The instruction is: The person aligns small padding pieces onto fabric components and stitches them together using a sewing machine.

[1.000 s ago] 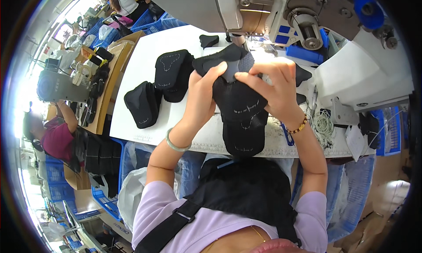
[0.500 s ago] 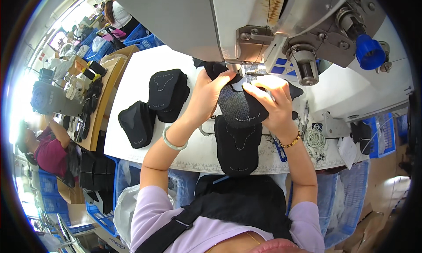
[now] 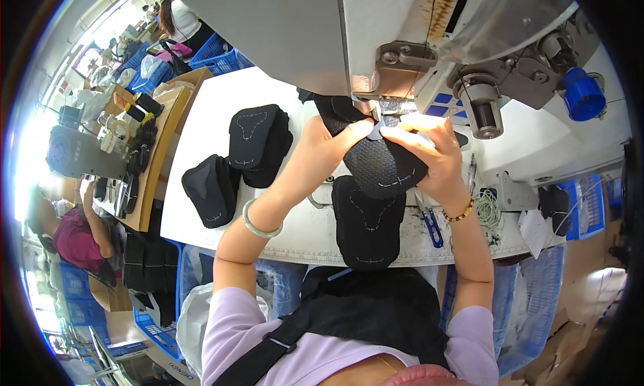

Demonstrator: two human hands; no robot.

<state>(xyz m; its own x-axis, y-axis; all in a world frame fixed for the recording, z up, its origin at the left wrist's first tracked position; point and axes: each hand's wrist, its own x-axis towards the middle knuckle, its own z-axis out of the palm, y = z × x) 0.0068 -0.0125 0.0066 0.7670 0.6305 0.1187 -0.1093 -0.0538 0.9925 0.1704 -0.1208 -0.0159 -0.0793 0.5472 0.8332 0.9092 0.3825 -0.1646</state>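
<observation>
The piece, black with a mesh face and white stitch marks, is positioned in front of the sewing machine, over the white table; its far end is close to the needle area. The left hand is nearly closed and pinches the left part of the piece, thumb on top, remaining fingers mostly hidden; the right hand is partly closed and grips the right part, thumb on top, other fingers bent; the two thumb tips lie near each other beside a grey patch. Contact between needle and piece cannot be confirmed, as fingers and glare cover that point.

The front stack of similar black pieces lies nearer the body, at the table's ruled edge (the top piece shows a dashed white outline); the rear stack and the side stack lie side by side to the left; blue-handled snips lie right of the front stack, close to the right wrist; a coil of pale cord lies farther right; a blue crate is located below the table's right end.
</observation>
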